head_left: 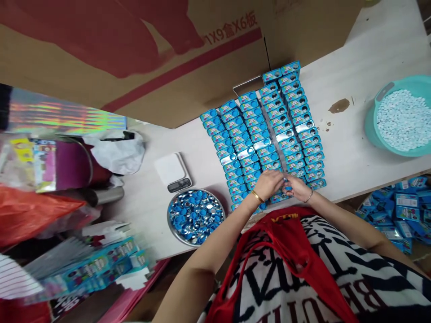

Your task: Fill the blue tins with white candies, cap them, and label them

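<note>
My left hand (271, 184), with a gold bangle at the wrist, is over the front of the blue tins, fingers bent and drawn together. Close against it, my right hand (296, 187) also has its fingers pinched. Something small and blue shows at the fingertips, too small to name. Both hands are above long rows of small blue printed tins (261, 126). Tins in the left rows have blue round caps; those in the right rows show dark or whitish round openings. A steel bowl (169, 224) of blue and silver round caps (197, 215) stands left of my left arm.
A large cardboard box (188, 103) stands behind the tins. At the right are a turquoise basin (372, 128) of small white pieces (404, 119) and, lower down, a heap of blue packs (407, 206). A white scale (171, 170) and bags (117, 152) lie left.
</note>
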Tool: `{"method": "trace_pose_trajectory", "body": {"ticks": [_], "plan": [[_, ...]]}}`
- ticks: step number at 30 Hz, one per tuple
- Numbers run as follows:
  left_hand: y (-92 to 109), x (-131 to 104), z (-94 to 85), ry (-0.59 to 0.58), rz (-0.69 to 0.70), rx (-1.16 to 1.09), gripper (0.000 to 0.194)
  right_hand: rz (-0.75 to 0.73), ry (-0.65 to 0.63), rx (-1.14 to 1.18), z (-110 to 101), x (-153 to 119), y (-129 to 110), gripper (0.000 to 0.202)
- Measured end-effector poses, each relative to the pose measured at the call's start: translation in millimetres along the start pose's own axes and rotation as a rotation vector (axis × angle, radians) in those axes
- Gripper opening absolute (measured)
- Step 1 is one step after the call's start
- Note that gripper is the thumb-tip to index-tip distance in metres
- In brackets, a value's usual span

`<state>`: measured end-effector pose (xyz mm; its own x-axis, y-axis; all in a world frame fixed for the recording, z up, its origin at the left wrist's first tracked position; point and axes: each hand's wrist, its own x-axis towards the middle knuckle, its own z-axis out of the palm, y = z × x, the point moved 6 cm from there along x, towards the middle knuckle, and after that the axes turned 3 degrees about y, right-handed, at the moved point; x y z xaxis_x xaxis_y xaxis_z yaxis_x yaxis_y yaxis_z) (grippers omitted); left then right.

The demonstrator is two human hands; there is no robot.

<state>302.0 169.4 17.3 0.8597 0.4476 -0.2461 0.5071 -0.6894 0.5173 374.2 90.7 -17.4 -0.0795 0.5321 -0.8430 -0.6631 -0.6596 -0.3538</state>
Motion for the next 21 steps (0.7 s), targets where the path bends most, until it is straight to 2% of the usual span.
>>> {"method": "trace_pose_trajectory", "body": {"ticks": [3,4,6,10,14,16,18,19,21], "plan": [[-37,15,-1.0,0.018,-0.48,-0.042,0.024,-0.112,0.066,-0.003,-10,-4,-10,0.032],[-47,20,0.0,0.0,-0.596,-0.052,0.024,-0.17,0.098,-0.01,-15,-5,-15,0.036],[-61,32,4.3,-0.082,-0.708,-0.057,0.027,-0.271,0.144,-0.036,-22,-8,-25,0.043],[-77,49,12.3,-0.261,-0.762,0.004,0.033,-0.332,0.159,-0.06,-24,-8,-35,0.052],[-82,53,8.5,-0.327,-0.799,0.053,0.04,-0.338,0.143,-0.055,-17,-2,-37,0.059],[-80,53,2.6,-0.315,-0.811,0.076,0.043,-0.408,0.148,-0.132,-13,-1,-39,0.063],[-73,49,-3.3,-0.239,-0.792,0.077,0.04,-0.52,0.169,-0.237,-12,-4,-42,0.066],[-65,46,-4.0,-0.183,-0.762,0.03,0.037,-0.588,0.184,-0.288,-12,-7,-44,0.067],[-44,37,2.0,-0.071,-0.665,-0.216,0.035,-0.714,0.201,-0.377,-11,-15,-47,0.069]]}}
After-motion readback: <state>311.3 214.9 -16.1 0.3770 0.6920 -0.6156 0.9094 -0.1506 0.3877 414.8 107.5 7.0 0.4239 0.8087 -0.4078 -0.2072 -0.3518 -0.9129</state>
